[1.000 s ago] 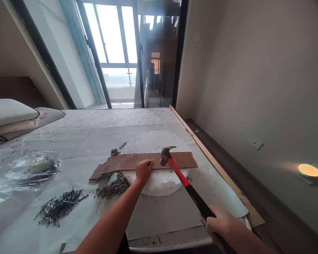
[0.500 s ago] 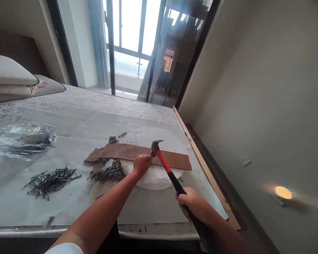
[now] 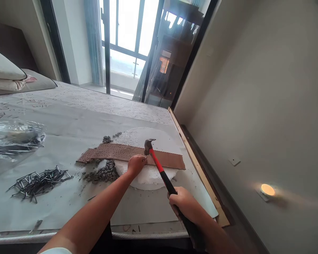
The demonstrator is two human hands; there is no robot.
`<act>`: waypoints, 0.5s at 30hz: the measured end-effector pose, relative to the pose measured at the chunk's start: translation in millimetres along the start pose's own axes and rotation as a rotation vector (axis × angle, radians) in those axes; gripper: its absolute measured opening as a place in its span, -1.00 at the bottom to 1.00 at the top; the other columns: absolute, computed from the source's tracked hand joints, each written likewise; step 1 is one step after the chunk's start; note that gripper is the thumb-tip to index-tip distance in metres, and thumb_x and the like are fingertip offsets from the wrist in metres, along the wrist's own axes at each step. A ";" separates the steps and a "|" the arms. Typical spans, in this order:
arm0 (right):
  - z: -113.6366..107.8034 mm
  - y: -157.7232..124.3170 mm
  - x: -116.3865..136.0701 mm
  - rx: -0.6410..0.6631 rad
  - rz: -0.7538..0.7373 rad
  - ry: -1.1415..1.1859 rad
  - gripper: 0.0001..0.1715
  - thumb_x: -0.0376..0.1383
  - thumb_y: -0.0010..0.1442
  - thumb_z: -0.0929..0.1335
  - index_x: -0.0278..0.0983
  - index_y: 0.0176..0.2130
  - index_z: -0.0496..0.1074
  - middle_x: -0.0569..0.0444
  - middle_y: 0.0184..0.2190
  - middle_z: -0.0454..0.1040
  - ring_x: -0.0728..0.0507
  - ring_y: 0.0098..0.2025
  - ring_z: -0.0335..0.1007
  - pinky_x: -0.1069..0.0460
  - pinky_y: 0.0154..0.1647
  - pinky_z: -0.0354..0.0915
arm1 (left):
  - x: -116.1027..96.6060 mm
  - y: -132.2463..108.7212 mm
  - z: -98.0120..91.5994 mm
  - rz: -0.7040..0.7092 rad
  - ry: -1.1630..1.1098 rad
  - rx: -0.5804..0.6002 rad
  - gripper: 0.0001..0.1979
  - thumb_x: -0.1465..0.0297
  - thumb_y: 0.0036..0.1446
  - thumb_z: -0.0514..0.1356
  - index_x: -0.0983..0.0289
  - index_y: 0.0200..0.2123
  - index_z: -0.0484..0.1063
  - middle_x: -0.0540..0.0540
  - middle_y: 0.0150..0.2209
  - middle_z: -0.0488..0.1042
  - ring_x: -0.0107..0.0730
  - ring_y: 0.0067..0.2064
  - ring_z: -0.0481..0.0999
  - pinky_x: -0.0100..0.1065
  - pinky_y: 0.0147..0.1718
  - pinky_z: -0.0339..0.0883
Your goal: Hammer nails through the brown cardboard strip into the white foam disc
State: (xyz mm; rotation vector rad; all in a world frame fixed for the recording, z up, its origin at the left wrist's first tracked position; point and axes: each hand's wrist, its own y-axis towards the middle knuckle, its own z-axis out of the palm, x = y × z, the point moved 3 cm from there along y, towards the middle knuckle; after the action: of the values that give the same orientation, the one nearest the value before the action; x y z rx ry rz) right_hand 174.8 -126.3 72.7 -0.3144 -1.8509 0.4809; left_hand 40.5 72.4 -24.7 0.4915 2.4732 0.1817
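My right hand [image 3: 184, 203] is wrapped round the black grip of a claw hammer [image 3: 157, 163] with a red shaft. The hammer's head is just above my left hand [image 3: 136, 164], which pinches a nail [image 3: 146, 158] over a brown strip of board [image 3: 166, 158]. The nail is small and partly hidden by the fingers and hammer. Many small holes dot the left part of the strip. Beneath it lies a round white foam-like slab [image 3: 148, 178]. Left of my arm rests a pile of nails [image 3: 41, 181].
Grey rubble [image 3: 103, 173] lies beside the slab's left edge. A clear plastic bag [image 3: 16, 137] sits at the far left. Along the right runs a wooden edge strip [image 3: 196, 164] near the wall [image 3: 254, 106]. Pillows [image 3: 5, 67] lie at the back left.
The whole view has shifted slightly, so everything appears a little further left. The hammer's head stays close above the left hand, and both hands keep their grips.
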 end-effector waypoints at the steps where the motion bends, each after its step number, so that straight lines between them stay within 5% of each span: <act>1: -2.7 -3.2 4.1 -0.005 -0.022 0.015 -0.96 -0.34 -0.27 0.17 -0.22 -0.66 0.09 0.25 -0.85 0.10 0.07 -0.78 -0.04 0.14 -0.79 0.00 | -0.6 0.0 -0.9 0.010 -0.013 -0.002 -0.74 0.33 0.09 0.09 0.24 -0.43 0.57 0.12 -0.36 0.55 -0.30 -0.28 0.46 -0.39 -0.35 0.16; 7: -13.4 -15.3 13.4 -0.069 -0.106 0.091 -0.96 -0.33 -0.24 0.18 -0.22 -0.58 0.15 0.29 -0.82 0.10 0.06 -0.76 -0.04 0.14 -0.77 0.03 | 5.3 -1.9 -12.9 -0.052 -0.284 -0.047 -0.70 0.39 0.00 0.07 0.28 -0.25 0.54 0.11 -0.36 0.55 -0.34 -0.34 0.45 -0.40 -0.38 0.21; 15: 19.3 16.1 -26.1 0.032 0.020 0.065 -0.93 -0.34 -0.28 0.16 -0.21 -0.69 0.06 0.24 -0.89 0.09 0.06 -0.82 -0.05 0.14 -0.81 -0.08 | 12.4 -4.6 -22.3 -0.159 -0.666 -0.134 -0.79 0.29 -0.08 0.03 0.28 -0.61 0.33 -0.02 -0.62 0.30 -0.46 -0.53 0.26 -0.43 -0.52 0.12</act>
State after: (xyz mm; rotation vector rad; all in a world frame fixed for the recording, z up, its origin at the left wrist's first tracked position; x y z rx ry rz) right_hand 164.6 -126.9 37.9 -0.3237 -1.7771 0.5077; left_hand 16.7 72.6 -14.4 0.2407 1.8219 0.0959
